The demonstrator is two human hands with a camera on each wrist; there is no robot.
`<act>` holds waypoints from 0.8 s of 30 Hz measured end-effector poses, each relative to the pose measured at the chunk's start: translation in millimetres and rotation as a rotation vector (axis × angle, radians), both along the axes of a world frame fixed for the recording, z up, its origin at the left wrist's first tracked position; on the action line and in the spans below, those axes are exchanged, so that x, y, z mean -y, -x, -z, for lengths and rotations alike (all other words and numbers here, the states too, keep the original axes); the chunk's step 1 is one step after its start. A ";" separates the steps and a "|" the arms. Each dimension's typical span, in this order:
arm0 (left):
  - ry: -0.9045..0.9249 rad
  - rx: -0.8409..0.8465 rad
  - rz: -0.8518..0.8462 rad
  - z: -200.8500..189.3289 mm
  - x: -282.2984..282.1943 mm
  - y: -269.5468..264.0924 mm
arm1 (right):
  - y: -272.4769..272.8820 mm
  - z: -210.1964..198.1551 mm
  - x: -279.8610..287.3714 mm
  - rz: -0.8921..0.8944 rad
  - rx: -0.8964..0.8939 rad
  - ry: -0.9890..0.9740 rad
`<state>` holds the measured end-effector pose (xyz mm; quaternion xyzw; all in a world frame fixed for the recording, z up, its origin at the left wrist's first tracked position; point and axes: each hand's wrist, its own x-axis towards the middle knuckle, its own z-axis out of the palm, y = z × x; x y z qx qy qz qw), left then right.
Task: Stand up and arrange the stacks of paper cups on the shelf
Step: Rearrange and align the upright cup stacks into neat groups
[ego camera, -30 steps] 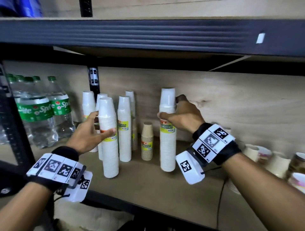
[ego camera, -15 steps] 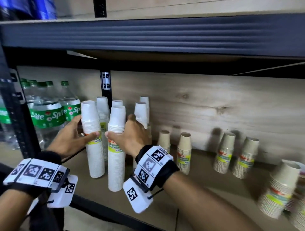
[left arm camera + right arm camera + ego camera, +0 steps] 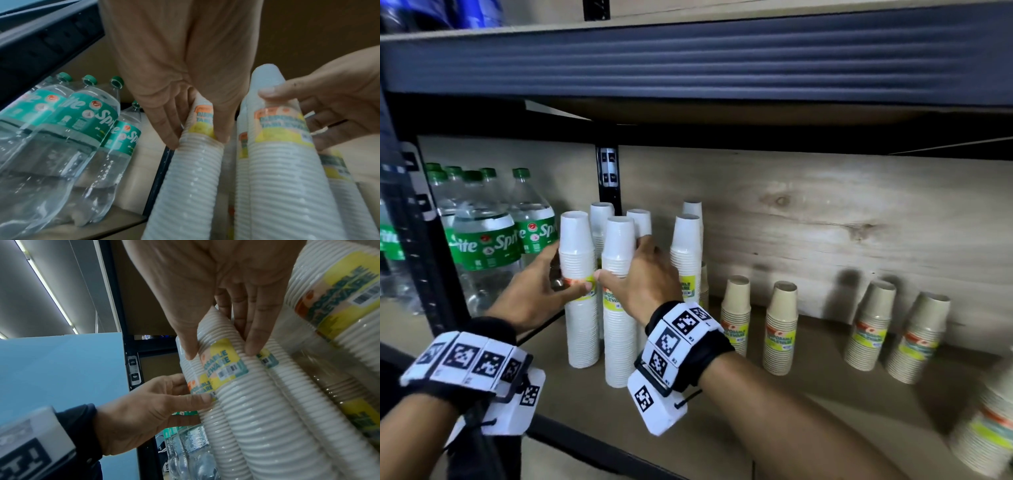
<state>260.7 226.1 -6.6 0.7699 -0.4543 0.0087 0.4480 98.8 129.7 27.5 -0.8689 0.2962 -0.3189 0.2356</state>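
Two tall white paper cup stacks stand upright side by side at the shelf's front left. My left hand (image 3: 551,274) grips the left stack (image 3: 580,325), thumb on its yellow label and fingers behind. My right hand (image 3: 633,267) grips the right stack (image 3: 619,335) the same way. In the left wrist view my left hand (image 3: 197,129) pinches the left stack (image 3: 197,170). The right hand's thumb presses the neighbouring stack (image 3: 283,162). The right wrist view shows my right hand (image 3: 222,344) around its stack (image 3: 246,402).
More white stacks (image 3: 686,253) stand behind the two I hold. Brown cup stacks (image 3: 736,315) (image 3: 780,329) stand to the right. Two others (image 3: 869,325) (image 3: 917,335) lean against the back wall. Sprite bottles (image 3: 482,246) fill the left bay past a black post (image 3: 434,274). The upper shelf beam (image 3: 688,61) hangs low.
My right hand has carried its white stack left from mid-shelf and set it beside the stack in my left hand. In the last half second both hands have barely moved.
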 end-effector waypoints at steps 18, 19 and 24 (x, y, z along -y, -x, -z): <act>0.033 -0.037 -0.064 12.0 -3.2 13.5 | 15.4 3.5 2.9 -0.004 0.037 0.016; 0.052 -0.034 -0.072 10.7 -4.6 16.3 | 20.8 1.4 3.7 -0.007 0.031 0.010; 0.062 0.093 -0.145 -2.5 -12.8 30.0 | 57.8 -14.4 27.0 -0.014 -0.084 0.009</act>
